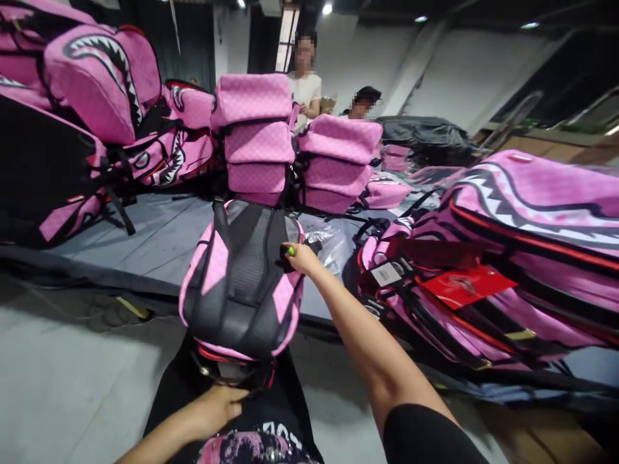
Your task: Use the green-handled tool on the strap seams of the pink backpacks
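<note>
"What's that left hand (220, 407) at, nearest us?"

"The low end of a pink-and-black backpack (251, 264). Its fingers are bent, but I can't tell whether they grip anything."

"Why is the backpack lying like that?"

"It's strap side up on the near edge of the counter (155, 222), its near end jutting toward the person's body. I'd guess that keeps both ends within reach. The right hand (302, 259) seems to steady the right side, fingers curled around a small green thing (291, 251); I can't make out what."

"Anything inside the backpack?"

"Hidden from here. I can't see any contents in the crumpled clear plastic (331, 248) just right of it, either. Farther right, a plump pink bag (541, 187) with a red tag (467, 283) keeps its shape, so it may be stuffed."

"And beyond?"

"A heap of bags (91, 84) on the left, two stacks (256, 143) mid-counter, probably piled to save room. Farther off, someone in a white top (309, 90) and another person in a dark cap (368, 95)."
</note>
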{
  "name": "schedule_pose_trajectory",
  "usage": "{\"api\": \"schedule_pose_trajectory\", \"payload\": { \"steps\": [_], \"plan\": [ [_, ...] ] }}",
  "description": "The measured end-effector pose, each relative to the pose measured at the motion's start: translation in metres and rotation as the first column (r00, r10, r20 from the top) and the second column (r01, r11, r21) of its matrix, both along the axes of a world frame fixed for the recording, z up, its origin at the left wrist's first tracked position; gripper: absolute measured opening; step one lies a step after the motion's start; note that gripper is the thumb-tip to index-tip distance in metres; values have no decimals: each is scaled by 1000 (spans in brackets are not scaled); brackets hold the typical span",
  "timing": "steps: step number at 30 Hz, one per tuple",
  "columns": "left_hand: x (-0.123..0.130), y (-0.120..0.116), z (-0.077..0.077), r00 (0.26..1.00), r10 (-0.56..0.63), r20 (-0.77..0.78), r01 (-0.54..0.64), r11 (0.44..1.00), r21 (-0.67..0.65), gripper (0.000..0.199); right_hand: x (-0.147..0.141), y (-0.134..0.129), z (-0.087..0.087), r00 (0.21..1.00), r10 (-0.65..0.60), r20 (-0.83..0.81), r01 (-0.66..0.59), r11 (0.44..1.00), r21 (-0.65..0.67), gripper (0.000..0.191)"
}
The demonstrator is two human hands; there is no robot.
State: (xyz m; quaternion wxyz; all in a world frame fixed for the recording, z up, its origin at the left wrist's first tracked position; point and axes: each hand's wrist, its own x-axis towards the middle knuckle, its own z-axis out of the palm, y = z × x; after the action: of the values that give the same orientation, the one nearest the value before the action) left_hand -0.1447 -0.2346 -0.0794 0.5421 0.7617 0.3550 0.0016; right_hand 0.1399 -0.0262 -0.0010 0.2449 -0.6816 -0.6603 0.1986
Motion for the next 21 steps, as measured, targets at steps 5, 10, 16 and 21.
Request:
{"api": "schedule_pose_trajectory", "payload": {
  "steps": [5,10,16,21],
  "plan": [
    [1,36,58,985,20,172,-43,991,129,36,-43,-48,-23,943,104,316,-91,994,-56,57],
    [18,148,58,964,260,54,-183,502,845,48,-59,-119,-44,890,100,444,-45,990,-133,64],
    [-8,160,3,880,458,-126,15,238,971,53,21,-124,-53,879,-175,444,298,928,-222,33],
    [46,159,59,904,378,-198,145,165,976,35,8,-110,-68,897,-239,372,316,935,-161,45]
  ]
}}
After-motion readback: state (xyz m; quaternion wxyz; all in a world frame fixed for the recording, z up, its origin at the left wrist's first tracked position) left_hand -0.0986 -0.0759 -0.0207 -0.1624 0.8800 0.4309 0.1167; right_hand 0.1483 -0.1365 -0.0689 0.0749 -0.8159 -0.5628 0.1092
